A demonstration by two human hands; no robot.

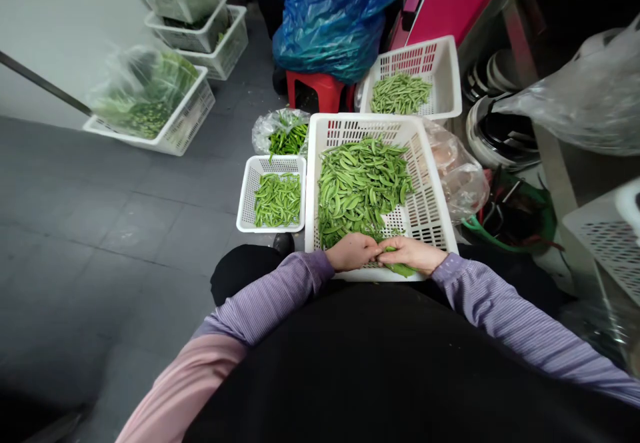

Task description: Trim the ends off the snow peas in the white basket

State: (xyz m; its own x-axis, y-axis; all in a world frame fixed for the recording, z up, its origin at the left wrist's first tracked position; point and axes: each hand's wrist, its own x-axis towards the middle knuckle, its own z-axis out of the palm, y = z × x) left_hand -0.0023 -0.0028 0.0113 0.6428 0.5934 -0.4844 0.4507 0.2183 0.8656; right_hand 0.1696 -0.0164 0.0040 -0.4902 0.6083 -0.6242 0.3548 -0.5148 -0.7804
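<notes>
Over the near edge of the large white basket (435,213), my two hands meet at the fingertips. My right hand (415,254) is closed around a few green snow pea pods (401,270), which stick out below its fingers. Thumb and fingers of my left hand (351,252) are pinched together against the right fingertips, at the end of a pod mostly hidden by the fingers. A heap of snow peas (360,180) fills much of the basket. To its left, a small white basket (242,203) has more green pods (277,200) in it.
Behind the small basket lies a clear bag of green peppers (287,138). A blue plastic bag (330,30) rests on a red stool (320,90). Another white basket (447,83) holds green beans (400,93). Stacked crates (193,30) stand back left; a green container (530,220) is at right.
</notes>
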